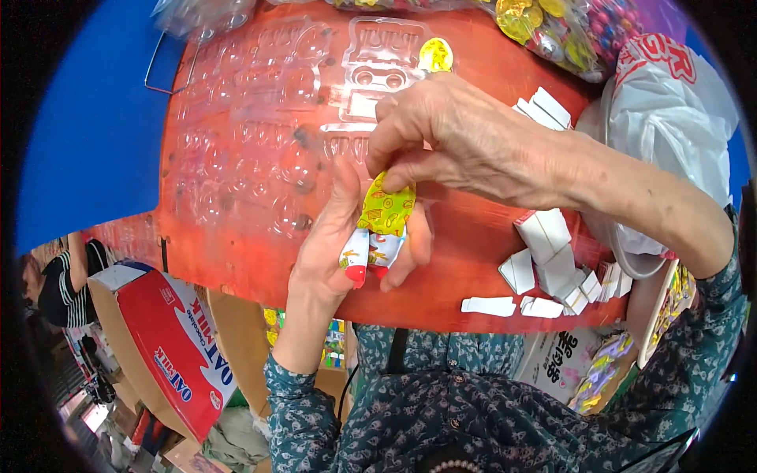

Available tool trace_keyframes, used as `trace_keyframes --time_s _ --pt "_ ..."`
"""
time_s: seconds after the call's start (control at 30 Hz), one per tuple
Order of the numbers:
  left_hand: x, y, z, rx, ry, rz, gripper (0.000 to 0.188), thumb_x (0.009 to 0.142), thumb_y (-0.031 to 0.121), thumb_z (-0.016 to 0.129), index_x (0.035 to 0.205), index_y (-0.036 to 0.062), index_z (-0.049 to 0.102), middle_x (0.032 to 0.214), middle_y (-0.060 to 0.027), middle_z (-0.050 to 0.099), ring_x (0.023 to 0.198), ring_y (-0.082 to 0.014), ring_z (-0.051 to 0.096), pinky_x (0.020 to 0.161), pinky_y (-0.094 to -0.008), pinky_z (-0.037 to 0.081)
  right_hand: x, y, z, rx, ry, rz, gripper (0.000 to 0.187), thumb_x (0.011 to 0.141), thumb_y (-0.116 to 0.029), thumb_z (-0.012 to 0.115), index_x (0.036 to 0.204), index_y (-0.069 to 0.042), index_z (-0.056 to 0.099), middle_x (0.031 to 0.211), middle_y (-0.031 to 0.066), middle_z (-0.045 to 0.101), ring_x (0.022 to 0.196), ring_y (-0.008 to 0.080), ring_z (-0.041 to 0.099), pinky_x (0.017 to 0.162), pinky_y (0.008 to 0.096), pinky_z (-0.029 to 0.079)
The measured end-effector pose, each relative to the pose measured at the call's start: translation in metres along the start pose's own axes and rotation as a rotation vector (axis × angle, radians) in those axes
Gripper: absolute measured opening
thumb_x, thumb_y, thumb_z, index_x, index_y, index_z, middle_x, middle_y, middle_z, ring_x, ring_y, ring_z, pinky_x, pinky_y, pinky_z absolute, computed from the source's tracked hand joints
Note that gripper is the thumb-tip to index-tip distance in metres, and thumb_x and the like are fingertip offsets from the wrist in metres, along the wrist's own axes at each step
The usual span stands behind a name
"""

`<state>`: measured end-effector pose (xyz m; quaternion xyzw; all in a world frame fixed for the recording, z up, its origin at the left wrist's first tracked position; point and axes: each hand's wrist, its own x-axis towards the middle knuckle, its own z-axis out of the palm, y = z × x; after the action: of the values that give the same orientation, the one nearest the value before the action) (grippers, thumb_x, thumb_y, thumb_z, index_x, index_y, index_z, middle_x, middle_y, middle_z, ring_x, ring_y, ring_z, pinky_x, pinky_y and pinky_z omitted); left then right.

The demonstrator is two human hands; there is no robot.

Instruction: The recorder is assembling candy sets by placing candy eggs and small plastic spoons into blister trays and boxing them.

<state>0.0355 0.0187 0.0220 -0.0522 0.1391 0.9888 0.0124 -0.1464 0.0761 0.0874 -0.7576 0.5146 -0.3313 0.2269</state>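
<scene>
My left hand (325, 248) is turned palm up in front of me, its fingers curled round two small white pieces (371, 251) with printed drawings and red tips. Just above them, and overlapping them, lies a yellow printed packet (388, 206). My right hand (422, 130) reaches across from the right and pinches the packet's upper end between thumb and fingers. Beyond the hands are clear moulded plastic trays (296, 87) with rounded hollows. A round yellow foil piece (436, 55) sits at the far edge of the trays.
The red table (449, 260) carries stacks of white folded cards (548, 236) on the right. A white plastic bag (670, 118) stands behind them. Clear bags of gold coin-like pieces (536, 24) line the far edge. A red-and-blue carton (169, 339) stands at lower left; another person (67, 276) is beyond it.
</scene>
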Motion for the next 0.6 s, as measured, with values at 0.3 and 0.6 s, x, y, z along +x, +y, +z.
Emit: trace_keyframes --time_s 0.3,0.6 --pt "-0.051 -0.019 0.028 0.607 0.521 0.048 0.037 0.096 0.026 0.043 0.115 -0.0048 0.05 0.089 -0.0163 0.065 0.052 -0.0165 0.06 0.043 -0.0243 0.047 -0.012 0.024 -0.016 -0.092 -0.142 0.277 0.013 0.071 -0.006 0.066 0.078 0.003 0.059 0.069 0.013 0.059 0.068 0.0249 0.059 0.063 0.0351 0.044" --pt "-0.052 -0.055 0.022 0.82 0.698 0.124 0.027 0.089 0.012 0.057 0.113 -0.0014 0.054 0.095 -0.0087 0.063 0.06 -0.0101 0.059 0.051 -0.0209 0.046 -0.006 0.05 0.019 -0.14 -0.27 0.143 0.01 0.069 -0.001 0.065 0.078 0.0 0.061 0.072 0.0132 0.062 0.074 0.0296 0.06 0.068 0.0372 0.045"
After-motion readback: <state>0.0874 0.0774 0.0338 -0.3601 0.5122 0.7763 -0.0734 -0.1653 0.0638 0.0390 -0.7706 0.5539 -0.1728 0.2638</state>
